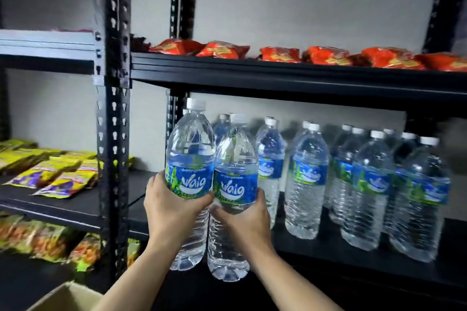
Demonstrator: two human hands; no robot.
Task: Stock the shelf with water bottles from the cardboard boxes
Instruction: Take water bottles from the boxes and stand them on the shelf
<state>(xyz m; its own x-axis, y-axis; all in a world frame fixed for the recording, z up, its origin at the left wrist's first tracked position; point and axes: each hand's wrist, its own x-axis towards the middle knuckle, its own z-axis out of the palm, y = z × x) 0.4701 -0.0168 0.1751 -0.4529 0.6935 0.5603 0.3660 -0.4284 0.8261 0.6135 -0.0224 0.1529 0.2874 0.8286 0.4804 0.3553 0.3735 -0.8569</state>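
Several yellow snack packs (50, 174) lie on the left rack's middle level, mid left of frame. Orange-green packs (45, 237), blurred, sit on the level below. Cardboard box (65, 296) corner shows at the lower left edge, contents not visible. Black perforated upright (112, 108) separates the two racks. Left hand (174, 209) wraps its fingers round the left bottle (189, 159) at the label's lower edge. Right hand (249, 222) grasps the right bottle (235, 159) the same way. Both bottles are upright, white caps on, side by side and touching, held in front of the shelf (328, 245) at centre frame, just left of the standing bottles (366, 184). Those stand upright in rows on that shelf, running to the right edge. Red snack packs (328, 55) line the level above, upper right.
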